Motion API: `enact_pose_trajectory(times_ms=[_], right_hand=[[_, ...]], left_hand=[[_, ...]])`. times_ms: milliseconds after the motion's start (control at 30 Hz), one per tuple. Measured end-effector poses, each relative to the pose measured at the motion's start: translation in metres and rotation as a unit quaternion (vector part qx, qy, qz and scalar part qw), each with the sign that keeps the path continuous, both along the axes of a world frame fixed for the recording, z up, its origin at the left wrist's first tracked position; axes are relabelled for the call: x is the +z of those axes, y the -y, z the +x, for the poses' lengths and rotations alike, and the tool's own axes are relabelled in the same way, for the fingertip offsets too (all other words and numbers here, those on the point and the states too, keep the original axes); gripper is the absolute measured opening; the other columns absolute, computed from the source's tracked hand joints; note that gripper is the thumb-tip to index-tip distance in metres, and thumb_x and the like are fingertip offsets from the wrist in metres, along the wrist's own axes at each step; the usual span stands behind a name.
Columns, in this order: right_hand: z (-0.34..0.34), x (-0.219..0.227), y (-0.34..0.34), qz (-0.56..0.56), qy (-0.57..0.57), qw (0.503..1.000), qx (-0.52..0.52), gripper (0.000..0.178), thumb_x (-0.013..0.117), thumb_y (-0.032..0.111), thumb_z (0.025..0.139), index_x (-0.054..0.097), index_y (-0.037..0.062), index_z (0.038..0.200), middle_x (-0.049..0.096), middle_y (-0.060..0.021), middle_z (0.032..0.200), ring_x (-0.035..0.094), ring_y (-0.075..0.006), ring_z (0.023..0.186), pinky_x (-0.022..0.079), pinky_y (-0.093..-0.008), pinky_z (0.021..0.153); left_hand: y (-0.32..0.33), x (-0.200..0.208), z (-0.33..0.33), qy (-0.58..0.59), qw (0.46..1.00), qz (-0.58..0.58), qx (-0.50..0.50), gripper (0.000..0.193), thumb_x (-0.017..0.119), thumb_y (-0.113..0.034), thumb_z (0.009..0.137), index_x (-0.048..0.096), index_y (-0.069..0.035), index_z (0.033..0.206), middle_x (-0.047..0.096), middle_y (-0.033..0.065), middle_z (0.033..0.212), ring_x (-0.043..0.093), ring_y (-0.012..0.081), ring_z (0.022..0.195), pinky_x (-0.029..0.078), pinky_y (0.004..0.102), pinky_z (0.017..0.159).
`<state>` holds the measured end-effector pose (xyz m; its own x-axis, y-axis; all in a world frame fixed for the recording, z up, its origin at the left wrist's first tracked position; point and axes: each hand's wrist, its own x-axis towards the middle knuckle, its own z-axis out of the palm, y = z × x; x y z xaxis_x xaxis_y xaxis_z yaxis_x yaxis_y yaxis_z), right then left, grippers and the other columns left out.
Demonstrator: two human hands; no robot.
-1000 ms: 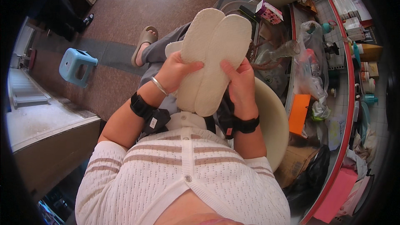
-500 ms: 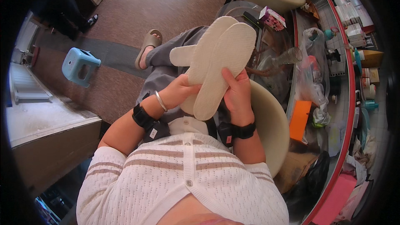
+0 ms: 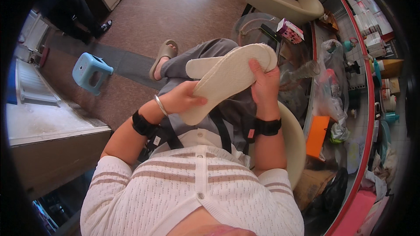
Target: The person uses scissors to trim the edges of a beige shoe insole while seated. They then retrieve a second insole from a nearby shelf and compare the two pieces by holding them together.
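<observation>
Stacked insoles (image 3: 232,78) are held up over the lap, slanted from lower left to upper right, apart from the surrounding furniture. Most open room is left ahead and to the left: brown floor (image 3: 146,17) is seen past the crossed legs, with a blue plastic stool (image 3: 89,73) standing well apart from the hands. The near left is bounded by the edge of a white-topped cabinet (image 3: 52,124). The right side is tighter: a cream chair (image 3: 297,144) curves beside the right forearm, and past it a red-edged shelf (image 3: 371,109) is crowded with boxes and bags. A tissue box (image 3: 290,30) and a clear glass vessel (image 3: 302,72) are near the right hand (image 3: 266,85), not touched. The lower end is pinched in the left hand (image 3: 186,98), thumb on top; the upper end is pinched in the right, thumb laid on the upper face. Each grip is narrow, closed on the stack. Off-white, flat, lightly textured, round-ended; at least two layers, edges slightly offset at the upper end. Another insole (image 3: 199,67) is seen behind, against grey trousers (image 3: 203,50); its support cannot be told.
</observation>
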<state>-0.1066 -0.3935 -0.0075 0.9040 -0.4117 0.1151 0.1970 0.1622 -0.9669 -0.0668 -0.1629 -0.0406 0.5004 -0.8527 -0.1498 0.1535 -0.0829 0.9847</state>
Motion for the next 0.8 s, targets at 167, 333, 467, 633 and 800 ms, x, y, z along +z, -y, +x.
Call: enact_pose_trajectory(times_ms=[167,333,467,633,800], right_hand=[[0.008,0.017,-0.004,-0.421,0.191,0.882,-0.085,0.019,0.059,0.001,0.086,0.064,-0.0017,0.104,0.068,-0.0056,0.097,0.064,-0.0156,0.087,0.048,-0.026,0.08],[0.012,0.017,-0.023,-0.117,0.134,0.976,-0.124,0.023,0.06,0.005,0.087,0.062,-0.0014,0.109,0.066,-0.0065,0.104,0.06,-0.0127,0.093,0.045,-0.0258,0.084],[0.014,0.008,-0.015,-0.041,0.075,0.989,-0.119,0.028,0.063,0.008,0.086,0.06,-0.0013,0.113,0.063,-0.0052,0.106,0.058,-0.0124,0.094,0.044,-0.0261,0.086],[0.014,0.03,0.003,-0.353,0.056,0.933,-0.043,0.028,0.065,0.006,0.083,0.062,0.0021,0.111,0.066,-0.0084,0.095,0.058,-0.0107,0.084,0.047,-0.0252,0.076],[0.023,0.029,-0.011,-0.404,0.12,0.906,0.023,0.02,0.06,0.003,0.085,0.062,0.0009,0.105,0.066,-0.011,0.082,0.058,-0.013,0.07,0.046,-0.025,0.066]], left_hand=[[-0.015,0.017,0.012,-0.304,0.947,-0.076,-0.076,0.041,0.066,-0.013,0.084,0.052,0.002,0.12,0.063,0.0094,0.107,0.062,0.0127,0.091,0.05,0.0265,0.082],[-0.023,-0.015,0.011,-0.308,0.942,-0.131,0.035,0.039,0.067,-0.01,0.083,0.054,0.0,0.118,0.063,0.0089,0.107,0.062,0.0138,0.094,0.05,0.0282,0.084],[-0.02,-0.009,0.008,-0.143,0.955,-0.144,0.218,0.033,0.066,-0.009,0.084,0.058,-0.002,0.116,0.064,0.0044,0.103,0.058,0.0111,0.095,0.046,0.0247,0.084],[-0.043,0.009,0.019,0.26,0.908,0.044,0.327,0.024,0.066,-0.008,0.083,0.065,-0.003,0.106,0.066,0.0042,0.093,0.058,0.0084,0.08,0.048,0.0223,0.073],[-0.064,0.033,0.039,0.313,0.875,0.095,0.356,0.02,0.068,-0.01,0.081,0.067,-0.005,0.101,0.067,0.0048,0.084,0.062,0.0106,0.069,0.051,0.0253,0.069]])
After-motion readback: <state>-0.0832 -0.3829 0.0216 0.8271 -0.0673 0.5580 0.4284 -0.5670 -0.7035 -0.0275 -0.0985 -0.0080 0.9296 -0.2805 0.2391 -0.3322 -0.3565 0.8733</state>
